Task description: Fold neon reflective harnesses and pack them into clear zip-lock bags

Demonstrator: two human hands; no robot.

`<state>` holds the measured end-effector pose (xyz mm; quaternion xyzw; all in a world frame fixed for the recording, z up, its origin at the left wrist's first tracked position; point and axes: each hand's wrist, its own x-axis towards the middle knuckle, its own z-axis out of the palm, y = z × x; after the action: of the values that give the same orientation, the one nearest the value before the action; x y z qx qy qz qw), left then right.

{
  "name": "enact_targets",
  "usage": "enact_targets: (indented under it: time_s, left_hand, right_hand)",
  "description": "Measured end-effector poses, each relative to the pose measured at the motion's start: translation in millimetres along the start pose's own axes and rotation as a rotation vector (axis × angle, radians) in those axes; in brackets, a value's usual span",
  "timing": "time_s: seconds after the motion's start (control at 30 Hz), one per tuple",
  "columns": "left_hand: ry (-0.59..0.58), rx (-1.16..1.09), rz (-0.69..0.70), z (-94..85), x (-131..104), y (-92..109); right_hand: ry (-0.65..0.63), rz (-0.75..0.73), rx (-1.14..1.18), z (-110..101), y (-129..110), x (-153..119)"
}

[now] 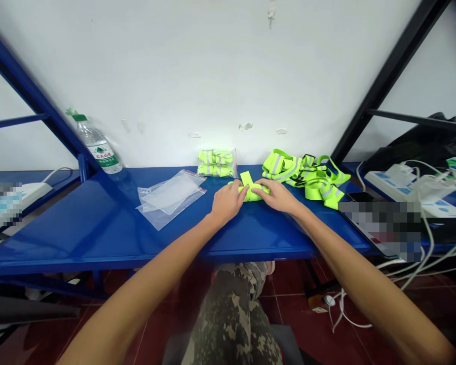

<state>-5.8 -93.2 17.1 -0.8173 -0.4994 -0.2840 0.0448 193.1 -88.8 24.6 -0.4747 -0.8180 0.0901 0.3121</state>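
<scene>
Both hands grip one rolled neon-yellow reflective strap (254,193) on the blue table. My left hand (228,202) is closed on its left end, thumb pressing the near side. My right hand (276,194) is closed on its right end, fingers over the top. A loose tail of the strap stands up between the hands. Just behind lies a clear bag packed with folded reflective straps (216,163). To the right is a loose tangle of similar yellow straps (307,175) with grey bands and black parts. Flat clear zip bags (172,195) lie left of my left hand.
A water bottle (101,147) with a green cap leans at the table's back left. A dark phone (360,196), a blurred-out flat item (383,228) and white cables (427,238) lie on the right. Blue (41,101) and black (387,66) frame posts flank the blue table (110,228).
</scene>
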Motion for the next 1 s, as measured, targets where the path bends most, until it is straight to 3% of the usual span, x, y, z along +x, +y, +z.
enact_targets:
  time_s: [0.17,0.3,0.4,0.5,0.8,1.0]
  left_hand:
    - [-0.011,-0.138,-0.152,0.2,12.1,-12.0]
    - [0.010,-0.167,-0.250,1.2,17.1,-16.0]
    - [0.080,-0.142,-0.296,2.3,18.6,-14.5]
    - [0.145,-0.115,-0.298,2.3,20.9,-13.7]
    - [0.036,-0.154,-0.292,-2.9,33.5,-22.5]
    - [0.078,-0.176,-0.137,-4.0,16.3,-24.2]
  right_hand:
    - [0.123,0.037,0.032,12.2,-2.8,11.6]
    - [0.189,-0.127,0.033,18.5,-0.9,11.0]
    - [0.163,-0.209,-0.032,20.7,4.4,5.6]
    - [0.086,-0.242,-0.102,21.7,8.2,2.1]
    - [0.007,-0.309,-0.206,19.1,-6.9,0.0]
    - [-0.015,-0.170,-0.133,21.8,-8.2,4.9]
